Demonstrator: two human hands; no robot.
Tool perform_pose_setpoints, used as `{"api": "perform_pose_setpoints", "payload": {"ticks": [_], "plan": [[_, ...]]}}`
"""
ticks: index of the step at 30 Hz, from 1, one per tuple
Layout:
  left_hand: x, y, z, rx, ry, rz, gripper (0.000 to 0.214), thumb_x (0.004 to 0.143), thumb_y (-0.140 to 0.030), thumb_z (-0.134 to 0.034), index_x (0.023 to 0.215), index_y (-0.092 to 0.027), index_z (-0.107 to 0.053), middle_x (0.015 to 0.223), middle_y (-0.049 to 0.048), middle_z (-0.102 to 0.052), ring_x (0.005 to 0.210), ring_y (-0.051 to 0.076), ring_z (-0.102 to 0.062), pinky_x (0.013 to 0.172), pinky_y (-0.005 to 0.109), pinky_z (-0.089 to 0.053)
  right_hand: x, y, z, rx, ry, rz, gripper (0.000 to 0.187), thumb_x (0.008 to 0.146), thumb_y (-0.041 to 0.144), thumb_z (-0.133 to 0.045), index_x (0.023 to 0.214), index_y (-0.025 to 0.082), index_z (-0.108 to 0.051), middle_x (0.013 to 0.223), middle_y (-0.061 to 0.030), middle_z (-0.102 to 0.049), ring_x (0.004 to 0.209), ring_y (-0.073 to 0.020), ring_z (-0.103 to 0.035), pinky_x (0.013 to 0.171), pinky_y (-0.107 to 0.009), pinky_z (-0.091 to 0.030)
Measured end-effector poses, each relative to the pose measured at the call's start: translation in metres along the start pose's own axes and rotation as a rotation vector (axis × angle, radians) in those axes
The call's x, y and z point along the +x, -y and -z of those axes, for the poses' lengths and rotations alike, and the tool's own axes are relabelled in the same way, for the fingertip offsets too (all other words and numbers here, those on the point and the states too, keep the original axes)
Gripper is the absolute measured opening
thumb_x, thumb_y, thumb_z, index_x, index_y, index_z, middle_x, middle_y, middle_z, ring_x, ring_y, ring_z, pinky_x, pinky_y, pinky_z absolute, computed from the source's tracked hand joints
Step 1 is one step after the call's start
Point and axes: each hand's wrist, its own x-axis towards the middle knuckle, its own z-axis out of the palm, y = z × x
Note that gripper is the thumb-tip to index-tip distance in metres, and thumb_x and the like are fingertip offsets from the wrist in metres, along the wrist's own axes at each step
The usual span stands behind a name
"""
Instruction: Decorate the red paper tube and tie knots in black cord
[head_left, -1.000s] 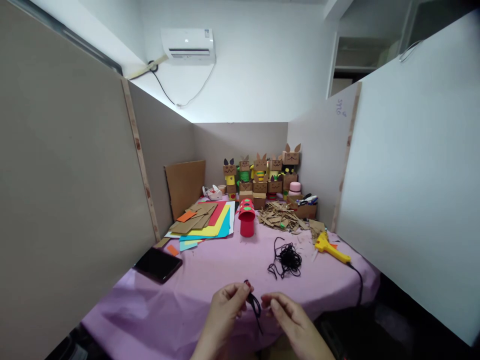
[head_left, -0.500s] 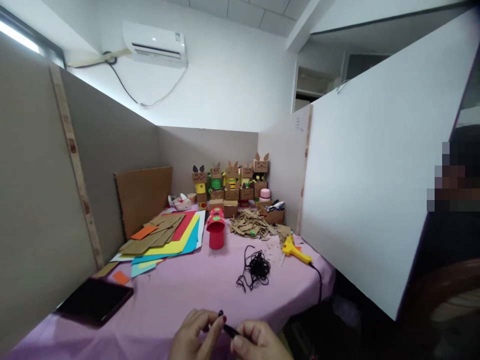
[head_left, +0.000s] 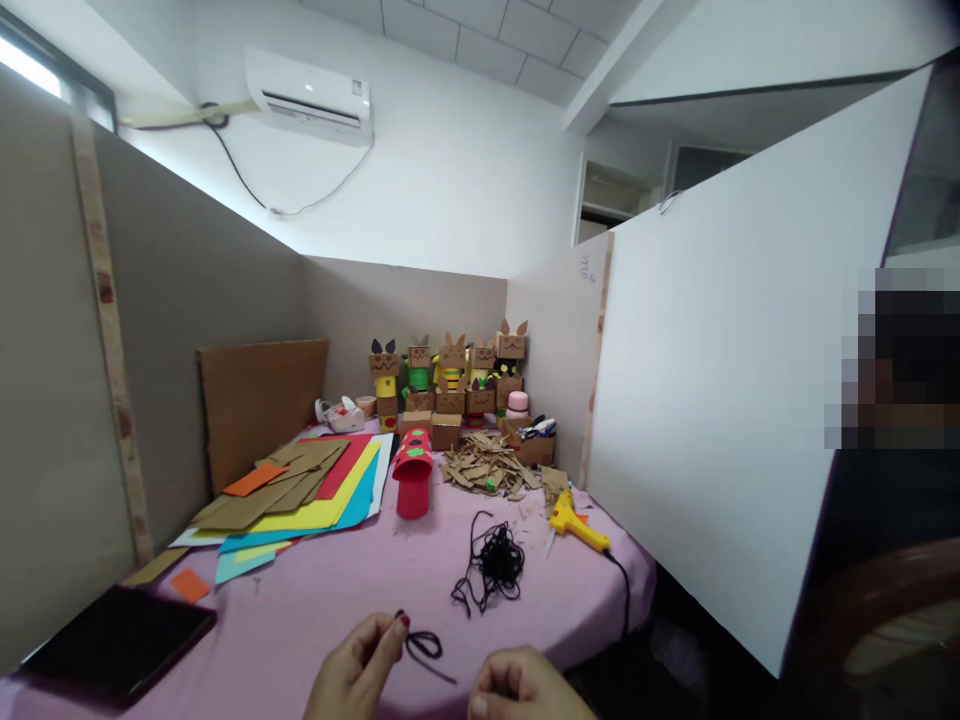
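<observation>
My left hand (head_left: 358,665) pinches a short piece of black cord (head_left: 425,645) between thumb and fingertips. The cord curls into a loop, and its free end trails down toward the right. Beside it, at the bottom edge, my right hand (head_left: 525,688) has its fingers curled in; whatever may lie inside them is hidden. A gap separates the right hand from the cord's end. Beyond both hands a tangled heap of black cord (head_left: 501,565) lies on the pink tablecloth (head_left: 337,590).
A yellow glue gun (head_left: 577,522) lies at the right, its cable over the edge. Further back are cardboard scraps (head_left: 487,465), a red cup figure (head_left: 413,490), box-headed figures (head_left: 452,350) and coloured sheets (head_left: 352,490). A dark flat tablet-like object (head_left: 120,640) lies left; partitions (head_left: 705,400) enclose the table.
My right hand has come away from the black cord, which now hangs looped from my left hand. My hands are further apart. The view has shifted slightly to the right and up.
</observation>
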Motion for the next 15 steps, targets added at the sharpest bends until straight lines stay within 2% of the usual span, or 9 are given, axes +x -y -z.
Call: {"api": "perform_pose_setpoints", "payload": {"ticks": [5,8,11,15], "plan": [[0.035,-0.003,0.001,-0.032,-0.106,0.056,0.055,0.056,-0.075,-0.056,0.049,-0.021,-0.055,0.050,-0.0035,-0.048,0.054,0.016,-0.044,0.055,0.025,-0.039,0.016,0.006,0.014,-0.066,-0.013,0.024,0.038,0.058,0.049,-0.073,0.076,0.017,-0.064,0.059,0.0060,-0.053,0.055,-0.0097,-0.046,0.054,-0.024,-0.031],[0.056,0.001,-0.004,-0.043,-0.122,0.084,0.056,0.053,-0.075,-0.056,0.050,-0.020,-0.059,0.052,-0.0011,-0.054,0.055,0.018,-0.047,0.055,0.026,-0.039,0.035,0.017,0.028,-0.062,-0.096,0.029,0.033,0.063,0.046,-0.070,0.074,0.016,-0.061,0.056,0.0065,-0.054,0.047,-0.0078,-0.043,0.048,-0.023,-0.032],[0.073,0.012,-0.012,-0.066,-0.134,0.124,0.057,0.054,-0.075,-0.057,0.054,-0.019,-0.062,0.055,0.0011,-0.058,0.058,0.019,-0.050,0.053,0.025,-0.038,0.064,0.030,0.056,-0.027,-0.244,0.051,0.031,0.066,0.044,-0.069,0.073,0.015,-0.059,0.053,0.0062,-0.057,0.042,-0.0063,-0.042,0.043,-0.020,-0.029],[0.088,0.029,-0.021,-0.114,-0.132,0.178,0.060,0.053,-0.078,-0.056,0.054,-0.017,-0.059,0.048,-0.0026,-0.048,0.048,0.015,-0.042,0.047,0.023,-0.030,0.113,0.044,0.115,0.088,-0.504,0.039,0.022,0.079,0.036,-0.064,0.083,0.016,-0.056,0.061,0.0059,-0.058,0.042,-0.0047,-0.044,0.040,-0.018,-0.028]]}}
